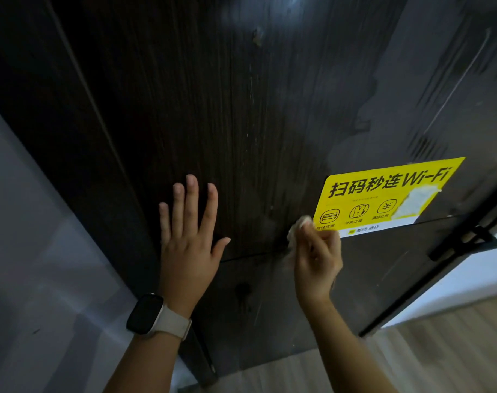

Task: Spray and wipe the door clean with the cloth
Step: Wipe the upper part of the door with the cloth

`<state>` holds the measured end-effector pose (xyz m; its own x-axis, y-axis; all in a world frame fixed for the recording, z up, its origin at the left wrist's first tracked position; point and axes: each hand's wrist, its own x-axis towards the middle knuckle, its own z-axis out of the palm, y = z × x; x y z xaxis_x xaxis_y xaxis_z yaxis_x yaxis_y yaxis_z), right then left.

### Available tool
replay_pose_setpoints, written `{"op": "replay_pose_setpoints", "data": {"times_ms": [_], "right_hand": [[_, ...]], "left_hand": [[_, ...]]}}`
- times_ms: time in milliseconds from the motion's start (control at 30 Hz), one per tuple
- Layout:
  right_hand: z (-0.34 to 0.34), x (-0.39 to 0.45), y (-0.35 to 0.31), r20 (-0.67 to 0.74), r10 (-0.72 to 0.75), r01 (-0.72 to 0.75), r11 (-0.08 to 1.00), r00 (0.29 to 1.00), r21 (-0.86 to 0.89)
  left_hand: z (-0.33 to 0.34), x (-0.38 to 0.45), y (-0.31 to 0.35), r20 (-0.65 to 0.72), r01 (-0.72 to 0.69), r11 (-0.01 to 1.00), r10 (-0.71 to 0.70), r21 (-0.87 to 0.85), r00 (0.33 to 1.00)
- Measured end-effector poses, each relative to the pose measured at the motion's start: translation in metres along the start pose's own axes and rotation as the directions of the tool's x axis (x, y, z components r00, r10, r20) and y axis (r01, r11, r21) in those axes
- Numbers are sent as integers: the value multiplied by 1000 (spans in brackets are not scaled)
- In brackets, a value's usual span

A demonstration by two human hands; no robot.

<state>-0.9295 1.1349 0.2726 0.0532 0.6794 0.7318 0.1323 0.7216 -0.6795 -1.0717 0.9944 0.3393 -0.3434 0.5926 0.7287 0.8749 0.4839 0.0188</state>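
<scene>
The door (241,123) is dark brown wood with a vertical grain and a thin horizontal seam that runs just below the left hand's (189,239) palm and behind the right hand (316,262). Dull, streaky patches cover its surface above and to the right of the right hand. The cloth (298,229) is small, white and crumpled, bunched at the right hand's fingertips and pressed against the wood just above the seam.

The person's forearms are bare, with no sleeves reaching the wrists. On the left wrist sits a smartwatch (145,312) with a dark, rounded rectangular face, fastened by a pale, cream-coloured strap (173,321). The right wrist carries nothing.
</scene>
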Motion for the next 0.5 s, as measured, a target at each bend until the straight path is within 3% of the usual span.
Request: {"op": "replay_pose_setpoints", "data": {"times_ms": [167, 400, 500], "right_hand": [[-6, -3, -2, 81, 83, -82, 997, 993, -15], [11, 88, -59, -131, -199, 205, 978, 971, 34], [22, 53, -36, -72, -247, 248, 969, 966, 4]], "left_hand": [[-1, 1, 0, 5, 7, 1000, -7, -5, 1000], [-7, -1, 3, 23, 21, 999, -21, 30, 1000], [-7, -2, 2, 27, 28, 999, -28, 18, 999]]}}
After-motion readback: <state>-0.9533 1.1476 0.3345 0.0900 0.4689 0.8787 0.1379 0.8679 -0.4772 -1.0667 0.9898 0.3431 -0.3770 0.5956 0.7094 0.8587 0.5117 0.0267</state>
